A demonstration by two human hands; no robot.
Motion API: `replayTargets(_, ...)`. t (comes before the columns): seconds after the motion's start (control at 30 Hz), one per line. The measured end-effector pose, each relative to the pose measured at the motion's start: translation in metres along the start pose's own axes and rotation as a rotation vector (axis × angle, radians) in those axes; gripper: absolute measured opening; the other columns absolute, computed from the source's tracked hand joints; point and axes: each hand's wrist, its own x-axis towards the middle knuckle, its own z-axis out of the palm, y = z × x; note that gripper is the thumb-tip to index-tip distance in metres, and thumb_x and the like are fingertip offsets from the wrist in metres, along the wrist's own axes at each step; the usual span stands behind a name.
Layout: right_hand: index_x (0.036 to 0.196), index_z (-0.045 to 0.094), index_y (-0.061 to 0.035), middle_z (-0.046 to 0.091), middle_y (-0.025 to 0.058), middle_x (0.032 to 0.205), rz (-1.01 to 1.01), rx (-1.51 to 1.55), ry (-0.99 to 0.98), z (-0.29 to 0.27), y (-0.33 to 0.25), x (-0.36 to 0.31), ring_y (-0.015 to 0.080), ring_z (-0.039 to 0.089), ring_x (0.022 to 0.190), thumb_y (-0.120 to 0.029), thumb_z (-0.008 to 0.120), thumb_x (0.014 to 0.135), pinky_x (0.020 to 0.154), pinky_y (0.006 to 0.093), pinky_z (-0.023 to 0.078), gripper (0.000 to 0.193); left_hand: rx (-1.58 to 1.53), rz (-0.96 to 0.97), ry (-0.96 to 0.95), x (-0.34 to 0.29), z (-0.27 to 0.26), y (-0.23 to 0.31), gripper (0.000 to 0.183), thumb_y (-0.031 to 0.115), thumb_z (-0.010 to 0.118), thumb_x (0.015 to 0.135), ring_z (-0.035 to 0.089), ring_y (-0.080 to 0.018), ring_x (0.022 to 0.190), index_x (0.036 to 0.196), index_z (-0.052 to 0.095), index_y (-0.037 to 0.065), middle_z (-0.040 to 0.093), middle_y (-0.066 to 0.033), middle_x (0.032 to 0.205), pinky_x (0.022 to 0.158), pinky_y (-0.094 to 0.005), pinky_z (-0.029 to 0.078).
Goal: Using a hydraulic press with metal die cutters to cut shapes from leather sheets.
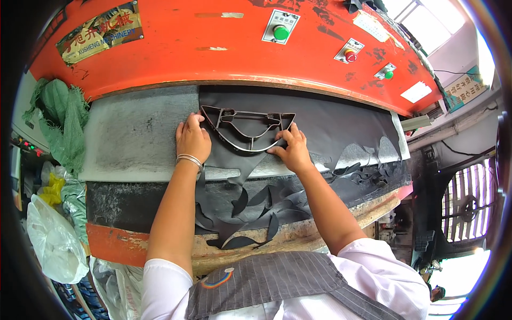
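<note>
A dark metal cutting die [252, 143], curved along its near side and braced with inner bars, rests on a black sheet of material [341, 120]. My left hand [193, 141], with a silver bangle at its wrist, closes its fingers at the die's left corner. At the right end, my right hand [290, 149] grips the curved rim, its thumb low and its fingers higher up. The sheet lies over a pale grey cutting board [136, 133], and cut-out gaps run along its near right edge.
Curved black offcuts [261, 205] lie along the near ledge. An orange press beam [170, 58] spans the far side, carrying a green button [280, 33] and a red button [350, 56]. Plastic bags [56, 240] and green woven sacking [61, 122] crowd the left side.
</note>
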Motion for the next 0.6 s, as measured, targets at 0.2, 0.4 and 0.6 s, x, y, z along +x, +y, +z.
replayTargets(0.2,0.088,0.064,-0.0096,0.054,0.0185,0.110,-0.145,-0.088,0.261,0.017,-0.013,-0.018,0.0400,0.048,0.114,-0.032,0.083,0.062,0.097,0.0528,0.033,0.039,-0.081,-0.058,-0.057,0.005,-0.012,-0.001,0.029,0.002,0.054,0.082,0.051,-0.0357,0.118,0.109,0.044,0.005,0.058,-0.0212,0.124,0.105,-0.0437,0.032)
replayTargets(0.4,0.094,0.065,-0.0108,0.051,0.0318,0.118,-0.188,-0.124,0.240,0.019,-0.003,-0.016,0.0462,0.045,0.120,-0.037,0.080,0.065,0.100,0.0542,0.032,0.042,-0.079,-0.014,-0.034,0.006,-0.009,-0.009,0.026,0.004,0.052,0.082,0.048,-0.0335,0.124,0.106,0.041,0.007,0.055,-0.0203,0.129,0.111,-0.0449,0.024)
replayTargets(0.6,0.099,0.064,-0.0125,0.045,0.0391,0.126,-0.179,-0.161,0.199,0.013,0.000,-0.020,0.0493,0.042,0.124,-0.042,0.076,0.069,0.103,0.0566,0.030,0.044,-0.043,-0.018,-0.096,0.004,-0.013,0.001,0.030,0.004,0.053,0.081,0.043,-0.0323,0.130,0.106,0.037,0.007,0.052,-0.0189,0.134,0.113,-0.0458,0.021)
